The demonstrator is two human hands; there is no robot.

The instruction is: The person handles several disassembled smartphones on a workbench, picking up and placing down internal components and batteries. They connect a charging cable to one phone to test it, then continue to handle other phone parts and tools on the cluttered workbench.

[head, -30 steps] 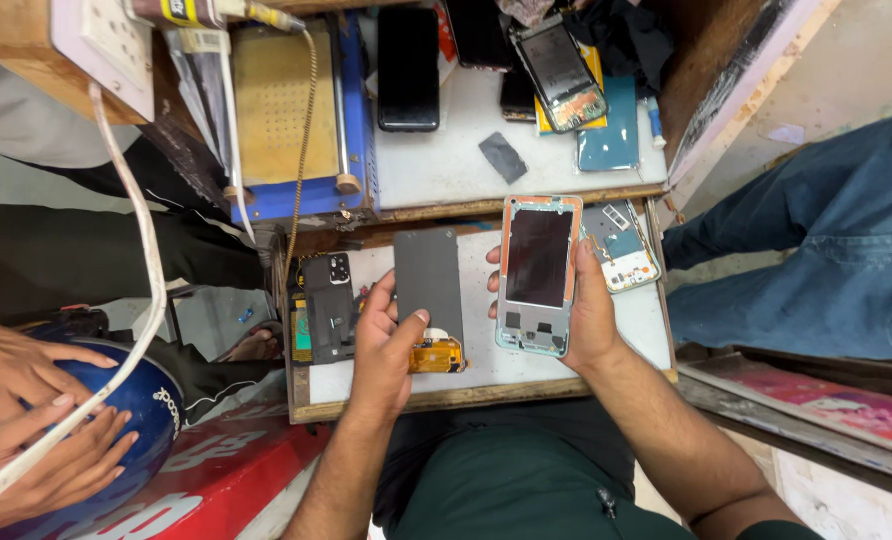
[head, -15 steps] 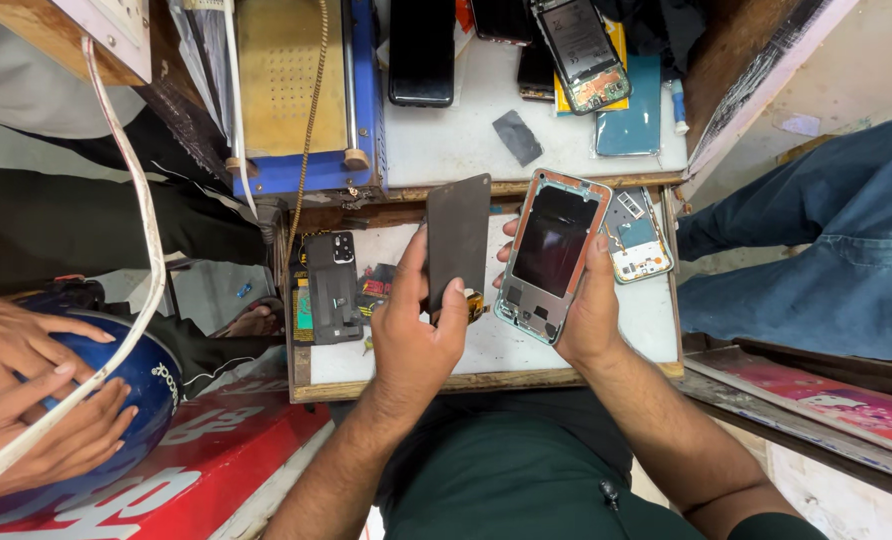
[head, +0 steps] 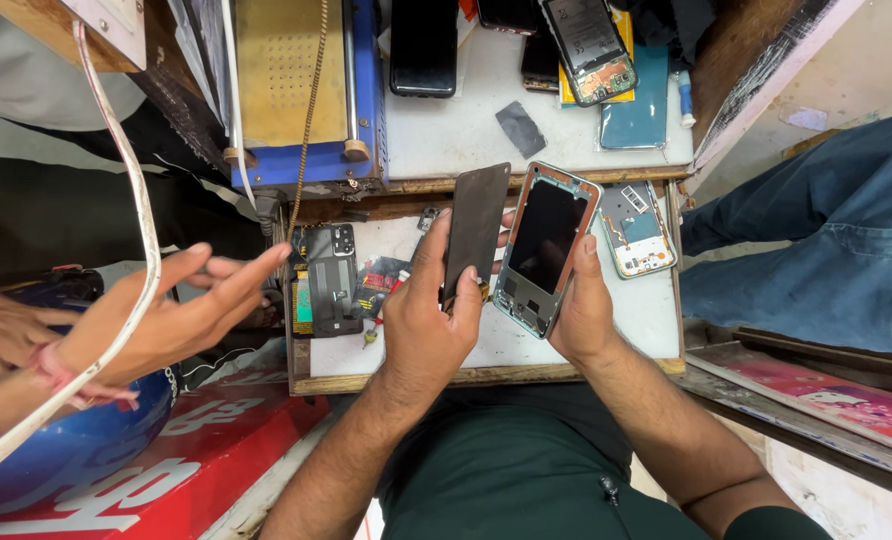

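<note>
My left hand (head: pixel 428 325) holds a thin dark rectangular panel (head: pixel 474 228) upright by its lower edge, tilted slightly right. My right hand (head: pixel 578 318) grips an opened phone frame (head: pixel 546 246) with a copper-coloured rim and a dark inner face, thumb on its right side. Panel and frame stand side by side, almost touching, above a small white work tray (head: pixel 646 320) with a wooden rim.
On the tray lie a dark phone back (head: pixel 332 278) and a circuit-board frame (head: pixel 638 228). Behind stand a blue-and-gold machine (head: pixel 296 90), a white shelf (head: pixel 466 130) with phones and parts. Another person's hand (head: pixel 181 310) reaches in from the left; a leg in jeans (head: pixel 816 250) is on the right.
My left hand lifted the dark panel off the tray and raised it beside the phone frame. Another person's hand has stretched from the left toward the tray.
</note>
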